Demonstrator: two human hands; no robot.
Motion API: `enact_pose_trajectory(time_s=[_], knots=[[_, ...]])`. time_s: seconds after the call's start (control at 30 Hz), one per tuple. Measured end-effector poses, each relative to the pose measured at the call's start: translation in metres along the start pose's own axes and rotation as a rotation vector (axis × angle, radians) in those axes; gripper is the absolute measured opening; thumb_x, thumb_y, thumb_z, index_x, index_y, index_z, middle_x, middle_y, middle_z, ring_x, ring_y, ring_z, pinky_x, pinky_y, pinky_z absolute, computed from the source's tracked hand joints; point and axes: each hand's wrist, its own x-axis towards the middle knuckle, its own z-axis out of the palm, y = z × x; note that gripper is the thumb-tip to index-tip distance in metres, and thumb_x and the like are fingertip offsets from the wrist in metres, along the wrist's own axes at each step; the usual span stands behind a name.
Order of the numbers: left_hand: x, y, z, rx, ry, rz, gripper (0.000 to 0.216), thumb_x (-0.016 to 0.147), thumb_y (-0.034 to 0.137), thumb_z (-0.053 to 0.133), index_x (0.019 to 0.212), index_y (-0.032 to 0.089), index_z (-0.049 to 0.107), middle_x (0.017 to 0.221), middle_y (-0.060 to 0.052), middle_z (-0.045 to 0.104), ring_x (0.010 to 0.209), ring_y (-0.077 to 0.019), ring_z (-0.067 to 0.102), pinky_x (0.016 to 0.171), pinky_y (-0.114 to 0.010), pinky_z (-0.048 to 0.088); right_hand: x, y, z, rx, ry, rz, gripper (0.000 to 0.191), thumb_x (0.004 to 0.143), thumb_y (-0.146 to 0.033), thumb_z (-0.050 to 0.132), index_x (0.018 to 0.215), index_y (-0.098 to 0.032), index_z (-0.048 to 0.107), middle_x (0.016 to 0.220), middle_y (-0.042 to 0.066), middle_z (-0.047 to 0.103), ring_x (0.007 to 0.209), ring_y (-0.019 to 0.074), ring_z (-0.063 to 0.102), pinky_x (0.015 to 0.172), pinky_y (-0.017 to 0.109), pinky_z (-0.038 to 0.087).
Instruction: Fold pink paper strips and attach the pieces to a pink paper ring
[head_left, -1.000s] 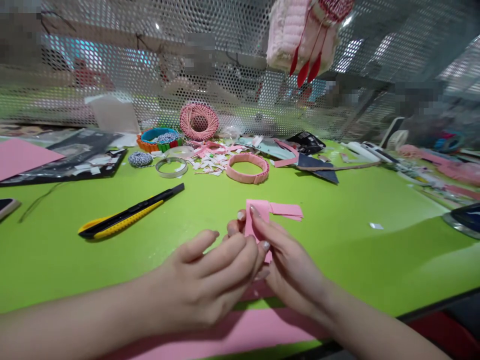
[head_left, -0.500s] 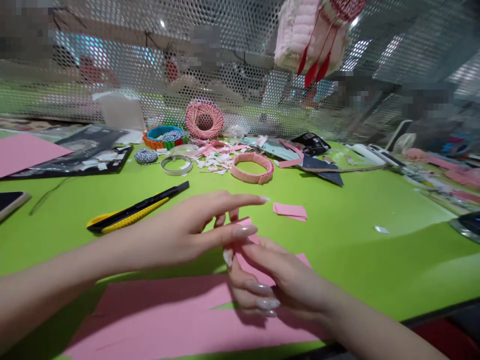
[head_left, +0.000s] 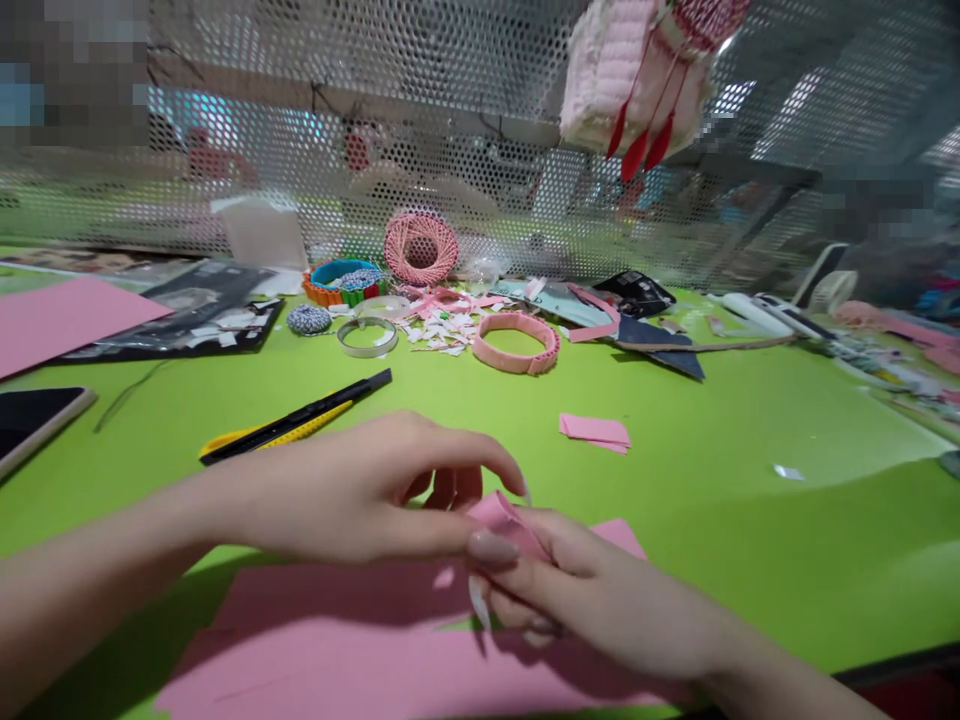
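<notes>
A small folded piece of pink paper (head_left: 504, 525) sits between my hands, partly hidden by my fingers. My left hand (head_left: 367, 490) has curled fingers and pinches its left edge. My right hand (head_left: 577, 590) grips it from below and right, with a long nail resting on the fold. Both hands hover over a large pink paper sheet (head_left: 330, 625) lying on the green table (head_left: 750, 420). A few small pink paper strips (head_left: 595, 432) lie just beyond my right hand.
A yellow-and-black utility knife (head_left: 296, 430) lies beyond my left hand, and a phone (head_left: 30, 425) sits at the left edge. Farther back are a pink band (head_left: 516, 342), paper scraps (head_left: 442, 328), a clear tape roll (head_left: 367, 337) and a perforated metal screen (head_left: 480, 80).
My left hand has gone from spread fingers to curled ones, closing on the pink paper. Both hands have moved nearer me, and the paper now looks more tightly folded. The small strips stay on the table.
</notes>
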Motion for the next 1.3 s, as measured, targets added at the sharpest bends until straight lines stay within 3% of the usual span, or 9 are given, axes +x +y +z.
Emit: enact_pose_trajectory(time_s=[0.2, 0.3, 0.5, 0.63, 0.73, 0.83, 1.03, 1.2, 1.3], knots=[[0.000, 0.000, 0.007, 0.068, 0.073, 0.056, 0.019, 0.091, 0.024, 0.049, 0.099, 0.018, 0.065, 0.075, 0.000, 0.071, 0.059, -0.0091, 0.062, 0.051, -0.015, 0.042, 0.005, -0.002, -0.008, 0.017, -0.060, 0.042, 0.027, 0.089, -0.041, 0.059, 0.077, -0.018, 0.050, 0.056, -0.009, 0.034, 0.045, 0.0048, 0.028, 0.043, 0.018, 0.025], [0.002, -0.004, 0.008, 0.040, 0.145, 0.046, 0.017, 0.092, 0.024, 0.049, 0.096, 0.018, 0.065, 0.073, 0.001, 0.070, 0.059, -0.0084, 0.061, 0.054, -0.015, 0.044, 0.004, -0.010, -0.017, 0.016, -0.101, 0.055, 0.026, 0.082, -0.040, 0.067, 0.082, -0.017, 0.056, 0.052, -0.009, 0.042, 0.041, 0.0037, 0.032, 0.039, 0.016, 0.027], [0.006, -0.019, 0.000, -0.179, 0.276, -0.057, 0.017, 0.090, 0.032, 0.056, 0.091, 0.018, 0.065, 0.070, 0.001, 0.069, 0.060, -0.0089, 0.062, 0.054, -0.016, 0.047, -0.006, -0.022, -0.036, -0.123, 0.119, 0.000, 0.046, 0.073, -0.035, 0.077, 0.112, -0.020, 0.058, 0.061, -0.006, 0.060, 0.044, 0.0056, 0.049, 0.041, 0.015, 0.039], [0.007, -0.024, 0.001, -0.279, 0.319, -0.112, 0.016, 0.089, 0.031, 0.058, 0.089, 0.016, 0.064, 0.066, 0.002, 0.067, 0.057, -0.0081, 0.061, 0.047, -0.014, 0.044, -0.002, -0.017, -0.034, -0.130, 0.176, -0.121, 0.031, 0.081, -0.043, 0.068, 0.095, -0.016, 0.061, 0.067, -0.001, 0.064, 0.045, 0.0064, 0.053, 0.042, 0.016, 0.041], [0.008, -0.024, 0.003, -0.332, 0.316, -0.143, 0.016, 0.088, 0.032, 0.059, 0.087, 0.016, 0.063, 0.063, 0.003, 0.065, 0.056, -0.0077, 0.061, 0.046, -0.014, 0.044, 0.003, -0.012, -0.030, -0.087, 0.135, -0.137, 0.035, 0.086, -0.050, 0.057, 0.081, -0.015, 0.057, 0.060, -0.001, 0.061, 0.038, 0.0053, 0.046, 0.038, 0.017, 0.039], [0.009, -0.023, 0.004, -0.360, 0.320, -0.155, 0.018, 0.088, 0.033, 0.059, 0.087, 0.016, 0.063, 0.063, 0.003, 0.065, 0.056, -0.0080, 0.062, 0.047, -0.014, 0.044, 0.006, -0.010, -0.028, -0.056, 0.107, -0.160, 0.035, 0.089, -0.050, 0.054, 0.082, -0.016, 0.056, 0.055, -0.003, 0.058, 0.036, 0.0058, 0.045, 0.037, 0.018, 0.039], [0.008, -0.025, 0.009, -0.209, 0.390, -0.134, 0.023, 0.089, 0.037, 0.056, 0.091, 0.016, 0.064, 0.069, 0.000, 0.067, 0.060, -0.0105, 0.063, 0.054, -0.018, 0.050, 0.007, -0.010, -0.025, -0.112, 0.193, -0.137, 0.044, 0.091, -0.049, 0.051, 0.060, -0.017, 0.049, 0.046, -0.007, 0.047, 0.034, 0.0040, 0.039, 0.035, 0.016, 0.032], [0.009, -0.024, 0.015, -0.094, 0.454, -0.114, 0.023, 0.088, 0.037, 0.058, 0.093, 0.017, 0.066, 0.068, 0.000, 0.067, 0.059, -0.0114, 0.062, 0.052, -0.019, 0.049, 0.011, -0.008, -0.023, -0.159, 0.334, -0.203, 0.039, 0.092, -0.049, 0.049, 0.068, -0.018, 0.050, 0.043, -0.010, 0.040, 0.032, 0.0034, 0.031, 0.033, 0.017, 0.024], [0.010, -0.024, 0.013, -0.225, 0.422, -0.131, 0.022, 0.086, 0.036, 0.060, 0.090, 0.016, 0.065, 0.063, 0.001, 0.066, 0.054, -0.0100, 0.060, 0.049, -0.018, 0.048, 0.010, -0.009, -0.023, -0.205, 0.358, -0.248, 0.036, 0.093, -0.047, 0.049, 0.073, -0.017, 0.053, 0.043, -0.010, 0.037, 0.034, 0.0037, 0.027, 0.035, 0.018, 0.021]])
